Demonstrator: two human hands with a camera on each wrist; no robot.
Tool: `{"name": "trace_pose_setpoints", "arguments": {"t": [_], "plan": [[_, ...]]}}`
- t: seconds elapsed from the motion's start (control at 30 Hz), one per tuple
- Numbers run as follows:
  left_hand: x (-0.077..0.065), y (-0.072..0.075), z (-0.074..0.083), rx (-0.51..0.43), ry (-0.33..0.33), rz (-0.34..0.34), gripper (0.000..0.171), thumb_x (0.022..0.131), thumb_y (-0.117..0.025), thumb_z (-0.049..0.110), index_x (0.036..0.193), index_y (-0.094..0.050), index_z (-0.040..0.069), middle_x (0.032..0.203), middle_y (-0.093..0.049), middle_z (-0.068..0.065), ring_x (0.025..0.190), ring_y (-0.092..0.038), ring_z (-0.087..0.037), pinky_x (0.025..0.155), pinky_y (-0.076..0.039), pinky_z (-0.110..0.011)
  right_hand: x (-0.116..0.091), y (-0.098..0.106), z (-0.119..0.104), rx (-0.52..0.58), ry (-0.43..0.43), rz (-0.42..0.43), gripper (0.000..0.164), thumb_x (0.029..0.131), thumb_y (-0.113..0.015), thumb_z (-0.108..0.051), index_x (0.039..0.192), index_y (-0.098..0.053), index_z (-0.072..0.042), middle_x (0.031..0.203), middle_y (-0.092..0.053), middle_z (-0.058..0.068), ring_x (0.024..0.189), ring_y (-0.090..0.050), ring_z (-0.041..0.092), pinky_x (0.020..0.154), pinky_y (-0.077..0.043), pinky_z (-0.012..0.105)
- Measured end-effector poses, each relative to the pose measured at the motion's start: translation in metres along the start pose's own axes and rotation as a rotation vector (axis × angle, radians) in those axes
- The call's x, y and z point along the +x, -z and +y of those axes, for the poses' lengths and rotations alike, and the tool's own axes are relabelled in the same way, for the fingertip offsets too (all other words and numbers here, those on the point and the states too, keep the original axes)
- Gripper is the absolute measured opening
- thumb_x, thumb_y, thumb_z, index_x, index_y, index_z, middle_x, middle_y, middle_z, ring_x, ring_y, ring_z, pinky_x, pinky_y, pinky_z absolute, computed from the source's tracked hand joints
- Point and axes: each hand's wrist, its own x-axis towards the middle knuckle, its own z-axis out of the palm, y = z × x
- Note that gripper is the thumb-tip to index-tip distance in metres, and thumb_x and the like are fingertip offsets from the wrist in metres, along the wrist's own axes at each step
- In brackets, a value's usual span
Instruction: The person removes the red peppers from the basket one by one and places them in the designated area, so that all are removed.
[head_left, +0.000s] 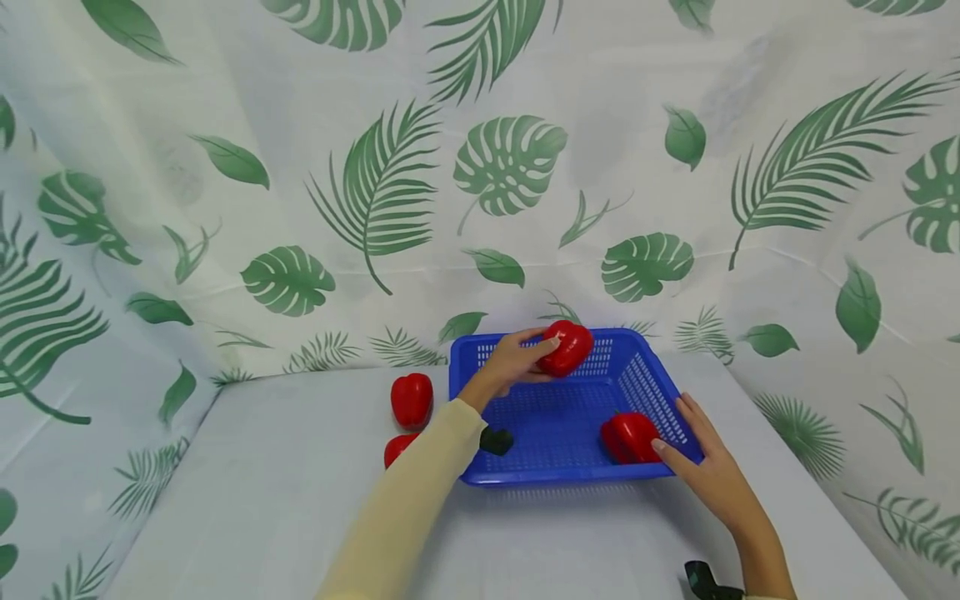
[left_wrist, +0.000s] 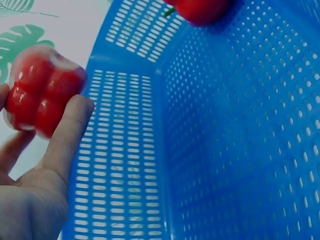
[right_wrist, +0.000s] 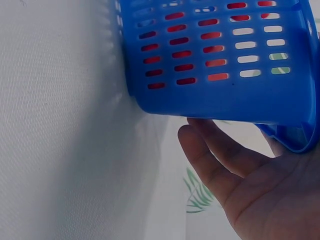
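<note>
My left hand (head_left: 517, 360) holds a glossy red bell pepper (head_left: 566, 348) between thumb and fingers, above the back part of a blue plastic basket (head_left: 573, 477). In the left wrist view, the held pepper (left_wrist: 42, 90) shows its lobed end beside the perforated basket wall (left_wrist: 117, 165). Another red bell pepper (head_left: 628, 437) lies inside at the basket's front right corner. That corner is gripped by my right hand (head_left: 708, 467), thumb over the rim and fingers along the outside. From the right wrist, red shows through the slots of the basket (right_wrist: 200, 100), with my fingers (right_wrist: 210, 165) under its edge.
Left of the basket, two more red bell peppers (head_left: 412, 401) lie on the white table (head_left: 247, 467), the nearer one partly hidden by my left sleeve (head_left: 408, 508). A white leaf-patterned cloth (head_left: 420, 317) hangs behind and along the sides.
</note>
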Motion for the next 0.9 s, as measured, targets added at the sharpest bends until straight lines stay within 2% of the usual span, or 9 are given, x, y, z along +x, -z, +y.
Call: {"name": "trace_pose_setpoints", "arguments": {"t": [0.2, 0.37, 0.6, 0.9], "plan": [[-0.011, 0.008, 0.008, -0.03, -0.002, 0.053, 0.059, 0.106, -0.071, 0.03, 0.158, -0.053, 0.009, 0.14, -0.065, -0.023, 0.111, -0.074, -0.038, 0.091, -0.062, -0.048, 0.0, -0.001, 0.0, -0.008, 0.003, 0.004, 0.094, 0.105, -0.064, -0.045, 0.172, -0.011, -0.008, 0.178, 0.001, 0.02, 0.157, -0.004, 0.058, 0.107, -0.02, 0.088], [-0.017, 0.017, 0.015, -0.036, -0.024, 0.065, 0.06, 0.106, -0.071, 0.031, 0.159, -0.052, 0.009, 0.142, -0.065, -0.022, 0.112, -0.075, -0.038, 0.092, -0.062, -0.048, 0.0, -0.002, 0.002, -0.002, 0.008, 0.003, 0.094, 0.105, -0.064, -0.046, 0.172, -0.011, -0.008, 0.178, 0.001, 0.02, 0.157, -0.003, 0.058, 0.108, -0.019, 0.088], [-0.026, 0.034, 0.018, -0.116, -0.035, 0.078, 0.06, 0.107, -0.07, 0.029, 0.159, -0.05, 0.007, 0.145, -0.062, -0.026, 0.116, -0.072, -0.043, 0.094, -0.06, -0.05, 0.001, -0.002, 0.005, 0.002, 0.009, 0.001, 0.092, 0.106, -0.063, -0.044, 0.172, -0.01, -0.008, 0.178, 0.002, 0.019, 0.158, -0.001, 0.057, 0.109, -0.016, 0.087], [-0.036, 0.052, 0.02, -0.065, -0.07, 0.161, 0.06, 0.107, -0.069, 0.03, 0.159, -0.05, 0.007, 0.145, -0.061, -0.027, 0.115, -0.073, -0.044, 0.091, -0.061, -0.048, 0.003, -0.001, 0.004, 0.001, 0.01, 0.007, 0.093, 0.105, -0.063, -0.045, 0.172, -0.01, -0.007, 0.178, 0.002, 0.021, 0.157, -0.001, 0.059, 0.108, -0.018, 0.088]]}}
